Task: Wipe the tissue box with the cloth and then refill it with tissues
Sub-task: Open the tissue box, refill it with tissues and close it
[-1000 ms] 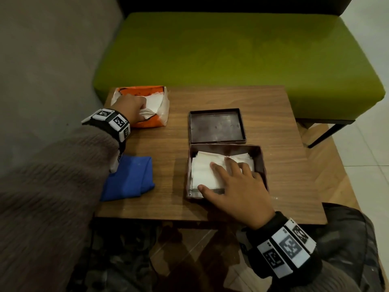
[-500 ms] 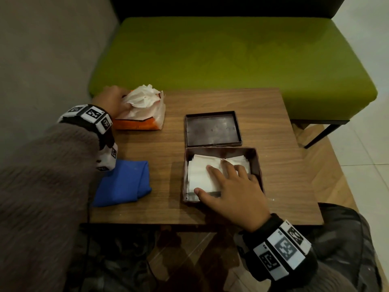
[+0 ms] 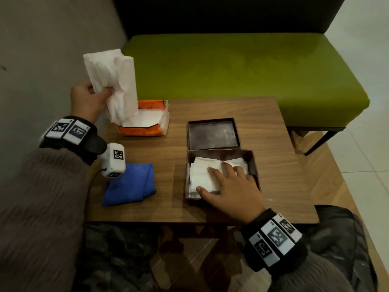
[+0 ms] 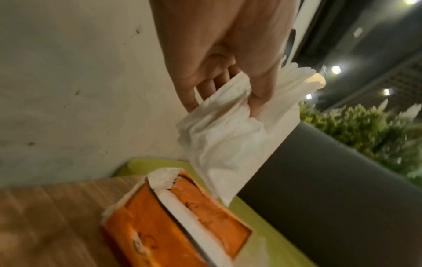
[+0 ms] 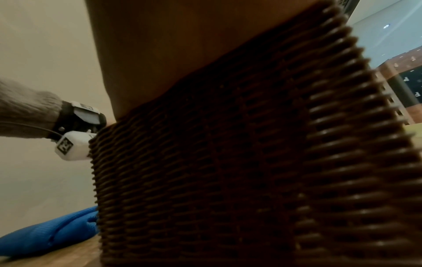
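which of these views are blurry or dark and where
Head view: dim but mostly sharp, bent at the edges; the left hand and white tissues read clearly. Left wrist view: the orange tissue pack and wooden table are smeared, ceiling lights flare. Right wrist view: the dark woven tissue box fills the frame, underlit and soft.

The low square table (image 3: 273,127) has a matt brown wood-grain top. On it, the dark brown woven wicker tissue box (image 5: 228,171) shows a ribbed, rough weave, with soft white paper tissues (image 3: 202,173) inside. Beyond the box, its flat dark brown lid (image 3: 212,134) looks smooth with a dull sheen. Left of the box lie a soft matt blue cloth (image 3: 130,184) and a glossy orange plastic tissue pack (image 3: 145,129), crinkled at its torn edges.
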`<act>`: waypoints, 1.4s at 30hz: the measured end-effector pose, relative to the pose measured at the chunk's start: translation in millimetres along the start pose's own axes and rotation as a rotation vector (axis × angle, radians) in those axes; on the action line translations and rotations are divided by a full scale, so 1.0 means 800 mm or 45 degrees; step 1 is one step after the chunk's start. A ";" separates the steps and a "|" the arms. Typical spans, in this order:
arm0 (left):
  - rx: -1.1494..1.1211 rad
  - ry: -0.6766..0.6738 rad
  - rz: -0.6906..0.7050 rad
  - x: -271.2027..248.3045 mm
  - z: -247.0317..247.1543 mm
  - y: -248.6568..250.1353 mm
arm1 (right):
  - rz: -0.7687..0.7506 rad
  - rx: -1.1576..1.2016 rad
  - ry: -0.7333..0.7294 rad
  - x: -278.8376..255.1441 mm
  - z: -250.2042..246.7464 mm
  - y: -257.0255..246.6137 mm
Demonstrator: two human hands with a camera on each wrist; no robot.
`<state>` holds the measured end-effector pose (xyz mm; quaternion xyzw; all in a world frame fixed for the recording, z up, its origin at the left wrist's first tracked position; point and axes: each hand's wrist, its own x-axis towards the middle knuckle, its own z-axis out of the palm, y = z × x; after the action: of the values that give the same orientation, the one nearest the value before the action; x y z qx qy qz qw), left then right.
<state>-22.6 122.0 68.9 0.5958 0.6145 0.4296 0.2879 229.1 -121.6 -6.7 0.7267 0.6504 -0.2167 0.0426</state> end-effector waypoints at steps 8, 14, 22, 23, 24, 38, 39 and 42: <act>-0.868 -0.492 -0.462 -0.144 0.024 0.023 | -0.101 0.419 0.635 -0.012 0.006 0.001; -1.059 -0.778 -0.819 -0.249 0.059 0.023 | -0.062 1.516 0.378 -0.040 -0.030 -0.016; -0.976 -1.054 -0.733 -0.293 0.064 0.052 | 0.154 2.212 -0.110 -0.060 -0.034 -0.011; -0.912 -1.056 -0.670 -0.297 0.065 0.054 | 0.133 2.215 -0.085 -0.062 -0.034 -0.010; -0.838 -1.041 -0.607 -0.300 0.067 0.054 | 0.103 2.218 -0.080 -0.064 -0.035 -0.011; -0.744 -1.132 -0.452 -0.309 0.067 0.069 | -0.107 2.392 -0.243 -0.086 -0.048 -0.016; -0.728 -1.131 -0.440 -0.309 0.066 0.069 | -0.112 2.388 -0.239 -0.085 -0.048 -0.014; -0.594 -1.143 -0.365 -0.313 0.070 0.069 | -0.055 2.323 -0.191 -0.082 -0.042 -0.014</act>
<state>84.1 -116.9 51.4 0.5512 0.3942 0.2137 0.7037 223.2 -169.0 50.2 0.4503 0.2360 -0.6939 -0.5100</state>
